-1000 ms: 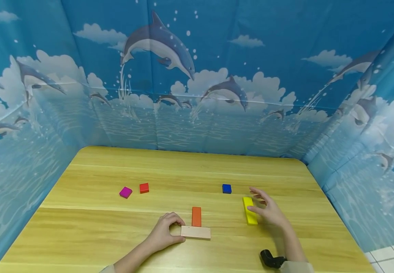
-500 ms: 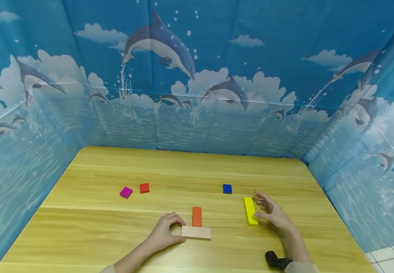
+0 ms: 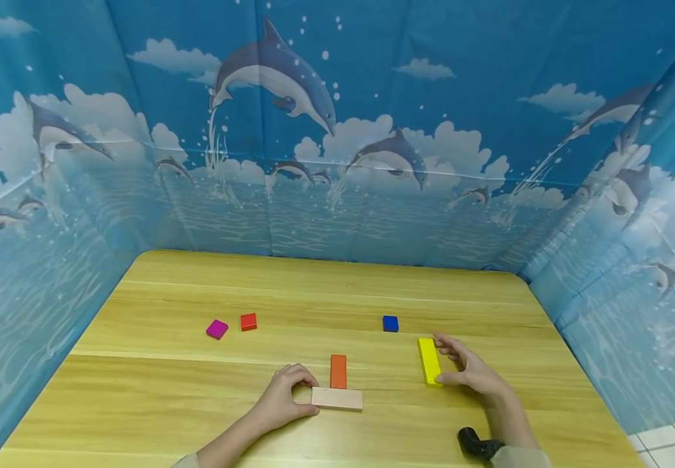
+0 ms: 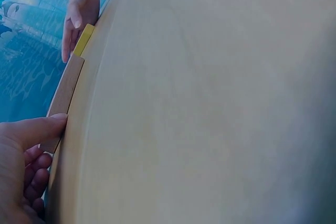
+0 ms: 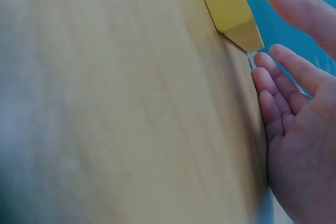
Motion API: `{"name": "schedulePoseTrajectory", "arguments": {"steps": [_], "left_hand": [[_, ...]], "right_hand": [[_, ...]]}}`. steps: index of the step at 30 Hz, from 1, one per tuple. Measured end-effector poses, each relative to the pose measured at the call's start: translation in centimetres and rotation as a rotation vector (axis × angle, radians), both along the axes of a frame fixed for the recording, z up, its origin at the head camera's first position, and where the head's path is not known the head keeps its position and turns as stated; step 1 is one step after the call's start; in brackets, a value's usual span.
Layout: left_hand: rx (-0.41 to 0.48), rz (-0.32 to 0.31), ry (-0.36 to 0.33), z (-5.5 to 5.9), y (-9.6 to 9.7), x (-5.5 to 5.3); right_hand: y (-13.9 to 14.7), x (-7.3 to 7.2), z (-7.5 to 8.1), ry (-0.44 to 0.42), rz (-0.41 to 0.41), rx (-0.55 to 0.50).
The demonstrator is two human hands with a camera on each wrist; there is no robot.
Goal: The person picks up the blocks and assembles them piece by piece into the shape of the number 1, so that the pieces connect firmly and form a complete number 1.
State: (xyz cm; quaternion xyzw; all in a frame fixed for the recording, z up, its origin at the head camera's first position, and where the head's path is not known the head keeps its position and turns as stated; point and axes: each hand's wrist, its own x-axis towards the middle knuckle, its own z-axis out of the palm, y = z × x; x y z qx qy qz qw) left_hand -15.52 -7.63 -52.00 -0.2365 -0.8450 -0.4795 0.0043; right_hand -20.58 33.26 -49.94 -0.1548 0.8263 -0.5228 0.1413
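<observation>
My left hand point(image 3: 283, 394) holds the left end of a plain wooden block point(image 3: 337, 399) between thumb and fingers. In the left wrist view the thumb lies along that block's point(image 4: 66, 87) side. An orange block point(image 3: 338, 371) runs away from the plain one's far long side, forming a T shape. To the right lies a yellow block point(image 3: 429, 362) on the table. My right hand point(image 3: 473, 371) is just right of it, thumb and fingers spread apart. In the right wrist view the fingers sit beside the end of the yellow block point(image 5: 226, 3), gripping nothing.
A blue square block point(image 3: 390, 324) lies beyond the yellow one. Red point(image 3: 248, 322) and magenta point(image 3: 217, 329) square blocks lie at the far left. A black device point(image 3: 477, 444) is at the right wrist. A dolphin-print curtain point(image 3: 337, 214) surrounds the wooden table point(image 3: 156, 403).
The right hand has moved off the yellow block to the right and slightly nearer the person. The left hand keeps its hold on the plain wooden block, and the blocks stay put.
</observation>
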Motion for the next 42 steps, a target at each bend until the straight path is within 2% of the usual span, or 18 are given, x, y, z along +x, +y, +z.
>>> {"name": "schedulePoseTrajectory", "arguments": {"steps": [3,12,16,24,30,36,42], "left_hand": [[0.0,0.001,0.006,0.0,0.0,0.0],[0.008,0.002,0.026,0.1,0.0,0.0],[0.0,0.007,0.037,0.0,0.0,0.1],[-0.008,0.009,0.003,0.0,0.1,0.0],[-0.007,0.006,0.015,0.0,0.1,0.0],[-0.009,0.007,0.022,0.0,0.1,0.0],[-0.013,0.01,0.057,-0.2,0.1,0.0]], "right_hand": [[-0.1,0.0,0.1,-0.021,0.008,0.042],[0.0,0.0,0.5,-0.066,0.051,0.065],[0.0,0.0,0.7,-0.063,0.06,0.091],[-0.1,0.0,0.9,-0.052,0.081,0.129],[-0.1,0.0,1.1,-0.042,0.093,0.156],[-0.3,0.1,1.0,-0.034,0.072,0.165],[-0.8,0.4,1.0,-0.012,0.015,0.167]]}}
